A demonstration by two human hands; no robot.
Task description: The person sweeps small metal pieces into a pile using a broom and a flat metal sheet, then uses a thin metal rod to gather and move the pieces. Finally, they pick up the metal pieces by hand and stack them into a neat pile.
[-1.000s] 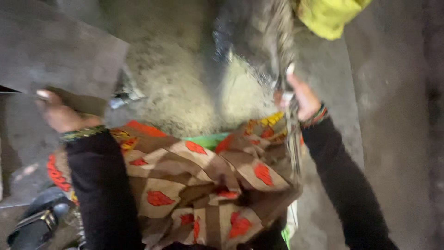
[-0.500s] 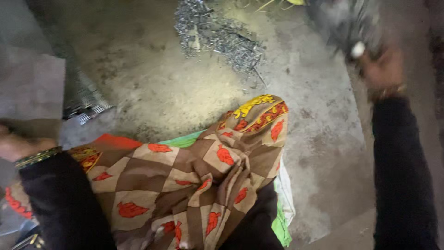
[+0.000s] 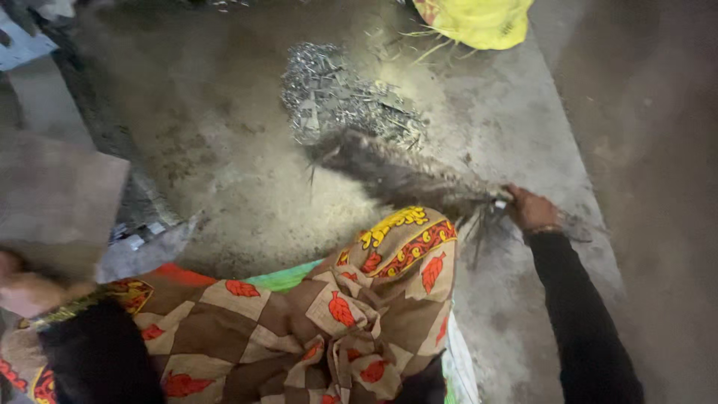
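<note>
1. The concrete floor (image 3: 224, 150) fills most of my view, dusty and pale at the centre, darker toward 3 o'clock.
2. My patterned wrap (image 3: 299, 322), brown with orange leaf prints and a yellow-and-red border, covers my lap at 6 o'clock.
3. A flat grey board (image 3: 56, 198) sits at 9 o'clock. My left hand (image 3: 26, 288) lies at its lower edge at 8 o'clock, blurred, and I cannot tell whether it is gripping the board or only touching it.
4. The broom (image 3: 396, 176), a bundle of dry straw bristles, stretches from the centre toward 4 o'clock, its tips blurred just below the debris.
5. A pile of grey metallic shavings (image 3: 336, 101) lies on the floor at 12 o'clock, touching the broom's bristle end.
6. A yellow sack (image 3: 479, 21) sits at the top edge, about 1 o'clock, well apart from my hands.
7. My right hand (image 3: 529, 208), at 3 o'clock, is closed tight around the broom's bound end, a bangle at the wrist.
</note>
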